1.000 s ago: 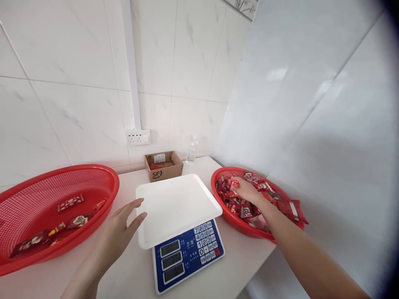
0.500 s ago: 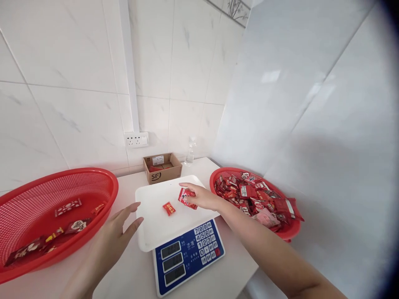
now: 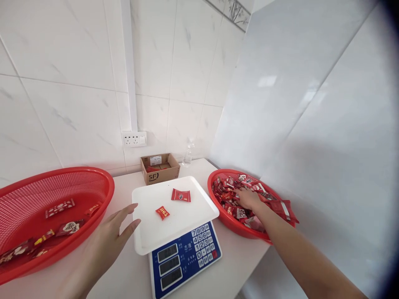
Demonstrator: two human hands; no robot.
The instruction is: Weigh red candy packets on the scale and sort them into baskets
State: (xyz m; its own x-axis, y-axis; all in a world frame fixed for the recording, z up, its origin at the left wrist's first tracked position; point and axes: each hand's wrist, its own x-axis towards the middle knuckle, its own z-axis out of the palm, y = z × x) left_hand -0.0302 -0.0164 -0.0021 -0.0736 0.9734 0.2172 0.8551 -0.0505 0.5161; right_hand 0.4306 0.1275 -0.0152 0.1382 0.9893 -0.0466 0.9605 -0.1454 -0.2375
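My left hand is open beside the left edge of the scale's white tray, fingers apart and holding nothing. Two red snack packets lie on that tray: a small one and a larger one farther back. My right hand reaches into the right red basket, over a heap of red snack packets. Its fingertips are down among the wrappers, so whether they grip one is hidden. In front of the tray is the scale's blue panel with its keypad and displays.
A large red basket at the left holds several packets. Behind the tray stand a small cardboard box with something red inside and a clear plastic bottle. Tiled walls close in the table at the back and right.
My right hand has let go of the larger red packet, which now lies on the tray, and has moved right into the basket. My left hand stays about where it was.
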